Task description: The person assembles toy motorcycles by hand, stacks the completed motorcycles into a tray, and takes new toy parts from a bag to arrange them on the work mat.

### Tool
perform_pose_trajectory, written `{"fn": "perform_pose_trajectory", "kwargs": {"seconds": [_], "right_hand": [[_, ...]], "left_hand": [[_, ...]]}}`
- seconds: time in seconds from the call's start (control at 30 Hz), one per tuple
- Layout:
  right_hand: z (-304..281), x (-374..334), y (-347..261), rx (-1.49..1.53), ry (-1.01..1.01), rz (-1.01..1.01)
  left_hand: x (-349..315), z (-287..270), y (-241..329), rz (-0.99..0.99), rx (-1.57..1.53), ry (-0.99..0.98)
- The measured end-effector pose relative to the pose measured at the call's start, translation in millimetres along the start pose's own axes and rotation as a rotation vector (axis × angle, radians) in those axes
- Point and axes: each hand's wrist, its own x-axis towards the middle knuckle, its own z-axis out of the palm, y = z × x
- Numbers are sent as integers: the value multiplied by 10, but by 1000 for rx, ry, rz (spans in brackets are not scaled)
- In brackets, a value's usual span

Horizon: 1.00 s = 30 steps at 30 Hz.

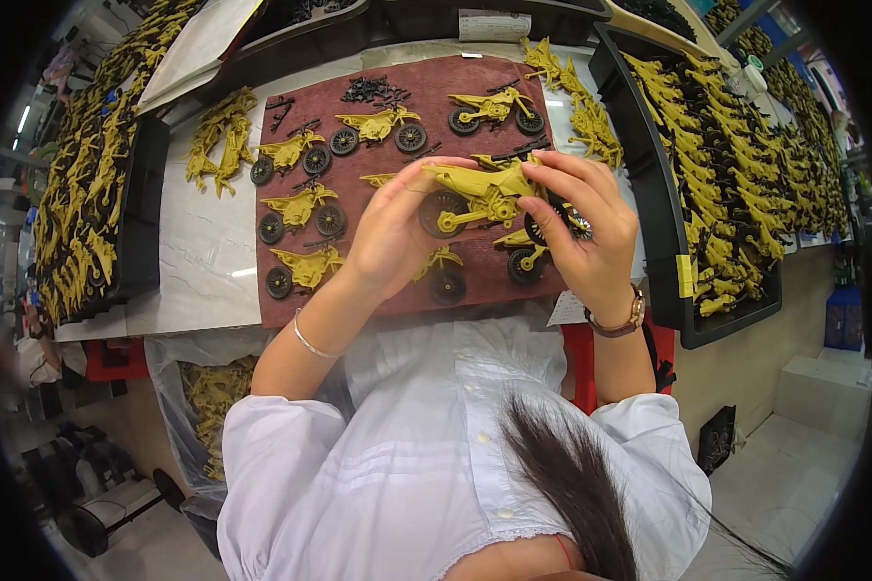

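A yellow toy motorcycle (489, 198) with black wheels is raised over the dark red mat (378, 315), held between my two hands. My left hand (392, 228) grips its rear end, thumb and fingers closed around the tail. At the front, my right hand (586, 223) pinches the part near the handlebars. The front wheel is partly hidden behind my right fingers. Other yellow toy motorcycles, such as one at the left (300, 211) and one at the far right (494, 107), stand on the mat around my hands.
Small black parts (368, 90) are heaped at the mat's far side. Loose yellow motorcycle bodies lie on the table left (221, 140) and right (586, 111) of it. A black tray (688, 290) full of toy motorcycles flanks the right, another black tray (143, 208) the left.
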Motion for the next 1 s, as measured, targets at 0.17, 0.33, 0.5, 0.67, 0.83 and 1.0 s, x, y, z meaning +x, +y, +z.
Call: {"fn": "perform_pose_trajectory", "kwargs": {"seconds": [0.17,0.33,0.5,0.67,0.83,1.0], "right_hand": [[-5,-49,6,-12,-26,9],[27,-136,-15,-57,2,-16],[69,-287,-81,-45,80,4],[112,-527,-5,372,208,248],[9,-580,30,933,47,728],[28,-667,86,872,-13,705]], "left_hand": [[-32,22,-39,-9,10,23],[-92,100,-54,-29,-163,44],[-124,109,-229,131,205,122],[-188,76,-337,214,332,47],[-229,122,-390,184,456,28],[-206,90,-446,157,474,36]]}}
